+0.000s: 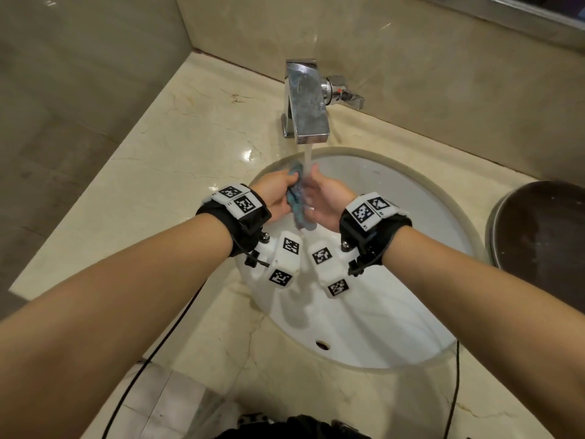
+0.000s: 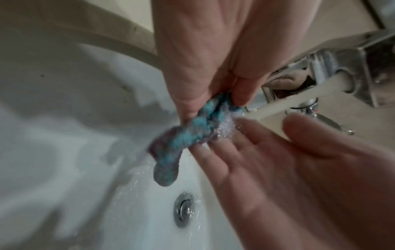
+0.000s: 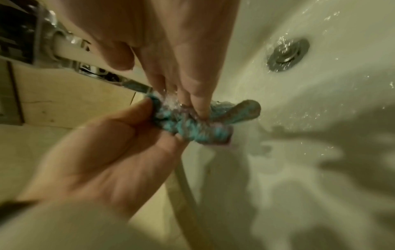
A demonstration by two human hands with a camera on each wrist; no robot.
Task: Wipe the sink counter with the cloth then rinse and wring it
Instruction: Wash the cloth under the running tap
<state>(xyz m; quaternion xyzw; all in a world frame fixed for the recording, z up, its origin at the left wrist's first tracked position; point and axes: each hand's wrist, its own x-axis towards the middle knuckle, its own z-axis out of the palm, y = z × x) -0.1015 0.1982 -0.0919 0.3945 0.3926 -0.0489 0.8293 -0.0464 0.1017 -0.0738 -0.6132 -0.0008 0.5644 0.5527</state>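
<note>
Under the running faucet [image 1: 308, 103] my left hand [image 1: 289, 183] pinches a bunched blue cloth [image 1: 296, 201] between thumb and fingers. The cloth [image 2: 181, 138] hangs down into the white sink basin [image 1: 395, 248], and the water stream [image 1: 307, 156] lands on its top. My right hand [image 1: 318, 191] lies against the cloth's other side with straight fingers. In the left wrist view the left hand [image 2: 215, 101] holds the cloth's upper end while the right hand [image 2: 256, 143] touches it from below. The right wrist view has the right hand [image 3: 192, 94] pressing the wet cloth [image 3: 192, 128] held by the left hand [image 3: 163, 120].
A beige marble counter [image 1: 177, 147] surrounds the basin, with walls at the left and back. A dark round object [image 1: 544, 242] sits on the counter at the right. The metal drain [image 2: 183, 209] lies below the hands. Black cables [image 1: 158, 350] trail over the counter's front edge.
</note>
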